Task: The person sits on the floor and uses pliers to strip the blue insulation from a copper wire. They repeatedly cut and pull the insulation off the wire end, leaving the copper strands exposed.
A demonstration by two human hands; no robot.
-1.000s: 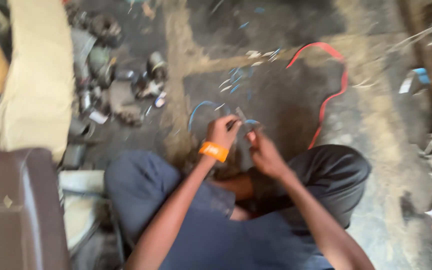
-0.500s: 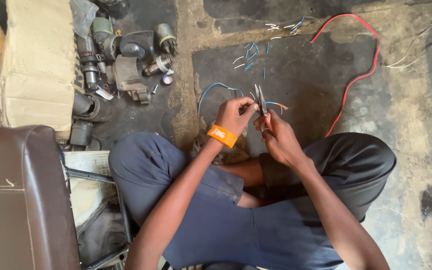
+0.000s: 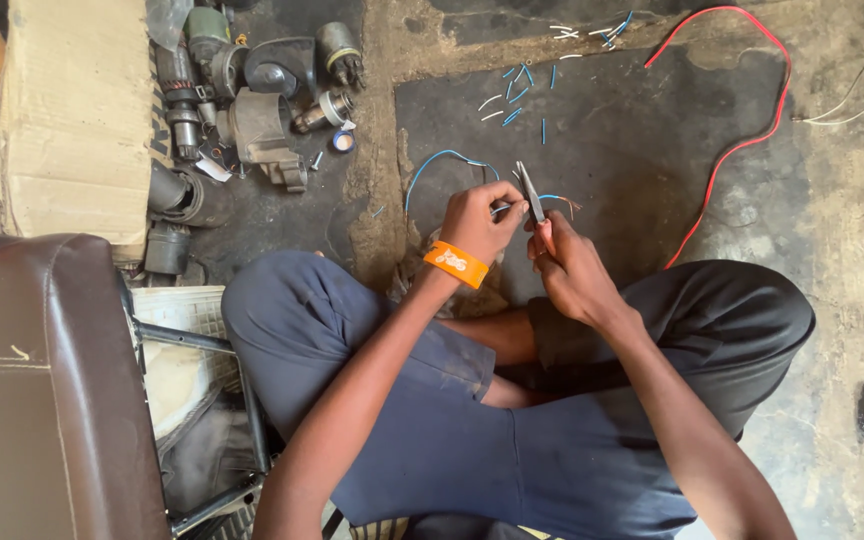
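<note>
- A dark rubber mat (image 3: 652,150) lies on the stained concrete floor (image 3: 852,330) in front of the seated person, whose crossed legs in dark blue trousers (image 3: 352,330) fill the lower middle of the view.
- Short cut pieces of blue and white wire sleeve (image 3: 522,95) are scattered on the far part of the mat, well apart from the hands.
- A long red wire (image 3: 742,143) loops across the mat's right side and runs back toward the right knee.
- A heap of grey metal motor parts (image 3: 252,110) sits on the floor to the left, beside a worn tan cardboard box (image 3: 72,120).
- A brown leather seat (image 3: 42,400) on a black metal frame stands at the lower left, close to the left knee.
- Nothing lies between the camera and the hands; both show plainly above the lap.
- The left hand (image 3: 477,220), with an orange wristband (image 3: 455,263) on its wrist, is curled with fingertips pinched on the end of a thin blue wire (image 3: 432,165) that arcs out over the mat.
- The right hand (image 3: 572,270) is closed round the handles of small metal pliers (image 3: 529,192), whose tips point away and meet the wire just beside the left fingertips.
</note>
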